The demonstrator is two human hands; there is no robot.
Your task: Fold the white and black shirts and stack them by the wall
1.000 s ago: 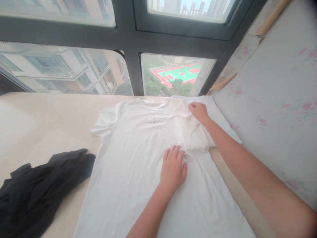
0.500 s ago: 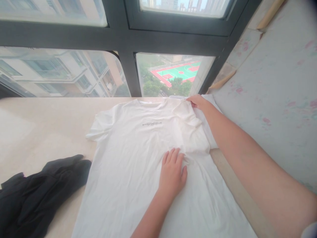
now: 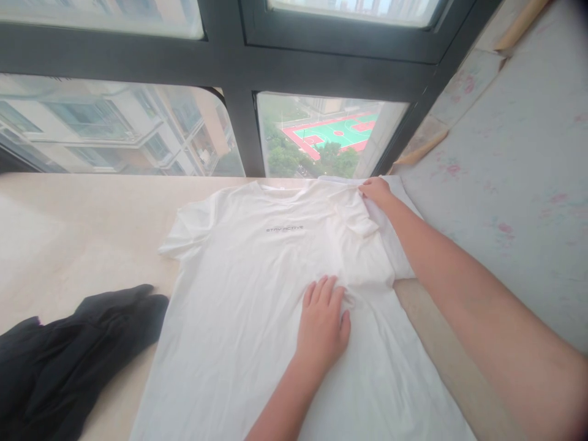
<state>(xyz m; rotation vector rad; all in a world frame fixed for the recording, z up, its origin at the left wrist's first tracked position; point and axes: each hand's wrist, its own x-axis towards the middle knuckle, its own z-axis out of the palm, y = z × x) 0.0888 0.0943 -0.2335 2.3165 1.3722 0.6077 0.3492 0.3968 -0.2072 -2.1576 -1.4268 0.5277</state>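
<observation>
A white T-shirt (image 3: 248, 306) with small dark lettering on the chest lies face up on a pale beige surface (image 3: 82, 226). My left hand (image 3: 323, 323) rests flat on its middle, fingers stretched out, just below a crease. My right hand (image 3: 376, 191) is at the shirt's right shoulder near the far edge, fingers closed on the cloth there. The right sleeve is folded in over the chest.
A crumpled black garment (image 3: 59, 361) lies at the near left. A dark-framed window (image 3: 239, 67) runs along the far edge. A floral-patterned wall (image 3: 514, 184) rises on the right, close to the shirt's right side.
My right hand has moved from the folded sleeve up and right to the shoulder edge, pulling the cloth that way. My left hand has stayed in place.
</observation>
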